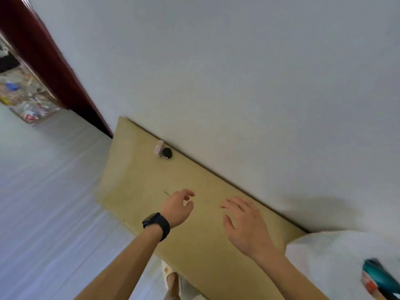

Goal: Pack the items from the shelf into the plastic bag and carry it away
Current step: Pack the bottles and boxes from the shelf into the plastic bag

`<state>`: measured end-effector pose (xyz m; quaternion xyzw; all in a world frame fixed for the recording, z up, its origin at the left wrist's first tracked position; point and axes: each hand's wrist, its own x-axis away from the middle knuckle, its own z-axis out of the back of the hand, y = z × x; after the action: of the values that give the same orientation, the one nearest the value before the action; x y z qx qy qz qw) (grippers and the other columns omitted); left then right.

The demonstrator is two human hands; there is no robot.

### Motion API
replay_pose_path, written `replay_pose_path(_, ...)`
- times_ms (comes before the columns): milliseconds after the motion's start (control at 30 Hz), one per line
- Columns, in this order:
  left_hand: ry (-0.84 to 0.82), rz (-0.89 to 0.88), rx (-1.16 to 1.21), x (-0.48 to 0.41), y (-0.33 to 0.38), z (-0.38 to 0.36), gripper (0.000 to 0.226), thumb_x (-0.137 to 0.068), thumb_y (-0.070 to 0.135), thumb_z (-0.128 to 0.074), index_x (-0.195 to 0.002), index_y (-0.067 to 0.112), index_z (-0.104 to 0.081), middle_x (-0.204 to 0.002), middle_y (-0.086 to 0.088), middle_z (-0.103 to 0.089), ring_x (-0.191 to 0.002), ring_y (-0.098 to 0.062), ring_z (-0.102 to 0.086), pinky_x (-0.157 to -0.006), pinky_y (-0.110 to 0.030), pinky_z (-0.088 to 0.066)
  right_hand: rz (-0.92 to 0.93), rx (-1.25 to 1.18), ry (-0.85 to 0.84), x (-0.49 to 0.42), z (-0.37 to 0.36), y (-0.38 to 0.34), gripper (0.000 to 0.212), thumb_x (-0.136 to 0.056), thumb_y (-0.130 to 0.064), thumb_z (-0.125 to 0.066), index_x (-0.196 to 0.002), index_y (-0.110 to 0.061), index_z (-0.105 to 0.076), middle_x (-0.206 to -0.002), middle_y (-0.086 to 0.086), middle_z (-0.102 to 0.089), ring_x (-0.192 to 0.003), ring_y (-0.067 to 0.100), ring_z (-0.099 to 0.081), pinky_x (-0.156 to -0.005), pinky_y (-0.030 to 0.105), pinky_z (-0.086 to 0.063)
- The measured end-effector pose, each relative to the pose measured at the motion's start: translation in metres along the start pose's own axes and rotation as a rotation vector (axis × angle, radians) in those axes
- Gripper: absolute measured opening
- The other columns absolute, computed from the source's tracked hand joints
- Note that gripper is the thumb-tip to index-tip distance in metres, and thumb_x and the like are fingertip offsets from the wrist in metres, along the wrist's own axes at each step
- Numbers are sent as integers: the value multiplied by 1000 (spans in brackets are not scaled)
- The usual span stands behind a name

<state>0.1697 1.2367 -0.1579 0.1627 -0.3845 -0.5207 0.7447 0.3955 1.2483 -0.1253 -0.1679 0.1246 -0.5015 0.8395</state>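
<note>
While the left hand [177, 207] and right hand [246, 226] hover over the shelf [134, 169], fingers [234, 202] loose and empty, picking appears to be in hand; next, reach the pink box [159, 148] and black round object [167, 153] at the shelf's far end.

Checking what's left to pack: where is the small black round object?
In the head view, the black round object sits on the shelf against the wall, toward its left end, beside a small pink block, beyond the left hand.
</note>
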Motion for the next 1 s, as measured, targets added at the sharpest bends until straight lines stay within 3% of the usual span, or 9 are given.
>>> replay_pose_path(167, 44, 144, -15, -61, -86, 47, 34, -96, 30, -51, -131, 28, -51, -128, 0, -55, -113, -19, -53, -94, -33, -46, 29, 8, -419, -92, -86, -34, 39, -92, -30, -50, -129, -27, -58, -137, -7, -56, -133, 16, -42, -114, 31, -31)
replay_pose_path(367, -66, 255, -123, -149, -157, 81, 54, -94, 30, -51, -144, 28, -33, -148, -5, -37, -129, -27, -43, -103, -40, -42, -103, 74, -741, -205, -169, -42, 54, -93, -36, -51, -145, -25, -40, -152, 1, -37, -136, 23, -38, -113, 33, -33)
replay_pose_path(467, -39, 229, -163, -206, -168, 99, 66, -93, 32, -52, -151, 29, -20, -153, -6, -30, -132, -29, -41, -103, -43, -43, -189, 45, -648, -265, -193, -45, 69, -92, -35, -52, -153, -23, -22, -160, 9, -17, -143, 28, -30, -114, 37, -33)
replay_pose_path(600, 47, 48, -191, -270, -158, 108, 75, -90, 30, -51, -150, 39, -7, -155, -5, -28, -132, -31, -42, -102, -45, -43, -149, 40, -445, -338, -220, -58, 72, -92, -31, -54, -154, -25, -19, -163, 6, -14, -143, 30, -31, -113, 40, -35)
replay_pose_path(733, 5, -57, -299, -300, -150, 94, 62, -93, 27, -44, -149, 42, -21, -155, 3, -30, -125, -31, -46, -97, -41, -45, -71, 173, -490, -361, -248, -62, 57, -97, -36, -47, -150, -33, -28, -156, 1, -33, -130, 30, -44, -99, 43, -47)
replay_pose_path(833, 16, -49, -382, -294, -160, 79, 53, -95, 16, -43, -142, 39, -37, -144, 1, -40, -114, -28, -48, -88, -38, -46, -67, 272, -472, -344, -251, -61, 41, -99, -26, -46, -140, -29, -42, -142, 2, -42, -119, 29, -45, -89, 38, -47)
replay_pose_path(1000, 73, 62, -84, -253, -171, 63, 38, -97, 16, -44, -129, 36, -50, -122, -3, -53, -100, -25, -53, -85, -39, -50, -222, 197, -495, -290, -236, -41, 34, -96, -16, -46, -129, -26, -50, -133, 3, -39, -113, 33, -43, -89, 37, -46)
